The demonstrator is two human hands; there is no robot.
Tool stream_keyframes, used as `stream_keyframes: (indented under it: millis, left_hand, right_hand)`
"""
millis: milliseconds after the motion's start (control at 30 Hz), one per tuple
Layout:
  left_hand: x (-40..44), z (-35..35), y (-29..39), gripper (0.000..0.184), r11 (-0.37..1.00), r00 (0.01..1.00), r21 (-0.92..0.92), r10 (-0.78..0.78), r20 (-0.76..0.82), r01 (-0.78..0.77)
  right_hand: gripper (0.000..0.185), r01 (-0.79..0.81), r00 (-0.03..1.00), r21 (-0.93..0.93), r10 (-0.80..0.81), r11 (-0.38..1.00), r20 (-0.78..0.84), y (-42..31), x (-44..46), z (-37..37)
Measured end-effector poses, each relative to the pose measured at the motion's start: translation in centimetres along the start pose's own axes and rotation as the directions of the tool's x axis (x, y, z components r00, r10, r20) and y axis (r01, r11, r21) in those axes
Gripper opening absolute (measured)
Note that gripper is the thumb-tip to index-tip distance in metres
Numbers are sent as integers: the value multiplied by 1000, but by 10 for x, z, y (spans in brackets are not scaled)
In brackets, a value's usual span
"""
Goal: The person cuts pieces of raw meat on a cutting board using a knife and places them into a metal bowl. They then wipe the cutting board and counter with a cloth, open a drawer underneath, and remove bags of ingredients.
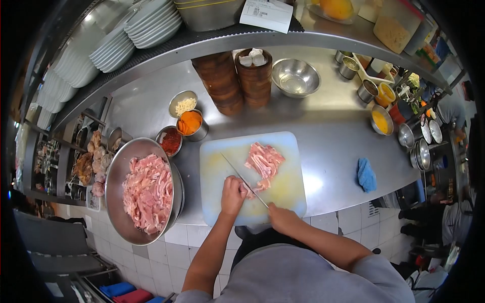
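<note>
My right hand [282,219] is wrapped round the handle of a knife [242,178], whose blade points up and left across the white cutting board [214,166]. Left of the blade, my left hand [234,194] has its fingers curled and presses on a small piece of raw meat [247,191]. Sliced raw meat [265,161] lies in a pile on the board's upper right, beyond the blade. At the left, a large steel bowl [115,171] holds a heap of raw meat strips [148,194].
Behind the board are an orange-filled container [190,123], red spice [171,141], chopped garlic-like bits [185,105], wooden steamers [256,83] and a metal bowl [296,78]. A blue cloth [366,175] lies right. A shelf [202,44] with plates crosses above. People stand far right.
</note>
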State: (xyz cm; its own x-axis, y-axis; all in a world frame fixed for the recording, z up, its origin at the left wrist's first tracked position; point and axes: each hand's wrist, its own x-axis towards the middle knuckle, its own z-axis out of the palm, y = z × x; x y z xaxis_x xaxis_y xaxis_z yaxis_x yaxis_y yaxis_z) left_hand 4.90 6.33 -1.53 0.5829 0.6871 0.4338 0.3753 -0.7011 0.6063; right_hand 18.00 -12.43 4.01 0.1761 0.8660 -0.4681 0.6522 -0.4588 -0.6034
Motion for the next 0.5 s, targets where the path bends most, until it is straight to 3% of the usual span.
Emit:
stream_keyframes:
  millis: [167, 300, 367, 500]
  left_hand:
    - [-2, -3, -2, 21, 998, 999, -47, -41, 25, 43]
    - [-3, -4, 1, 18, 995, 998, -73, -67, 3, 67]
    - [-4, -6, -1, 18, 991, 996, -96, -91, 9, 91]
    - [-3, -5, 0, 16, 991, 997, -113, -73, -1, 72]
  right_hand:
    - [35, 30, 996, -18, -31, 999, -80, -32, 75, -9]
    - [37, 77, 993, 9, -76, 997, -91, -2, 43, -19]
    - [38, -86, 993, -24, 88, 996, 80, -5, 13, -39]
    - [31, -109, 993, -4, 109, 994, -52, -10, -9, -39]
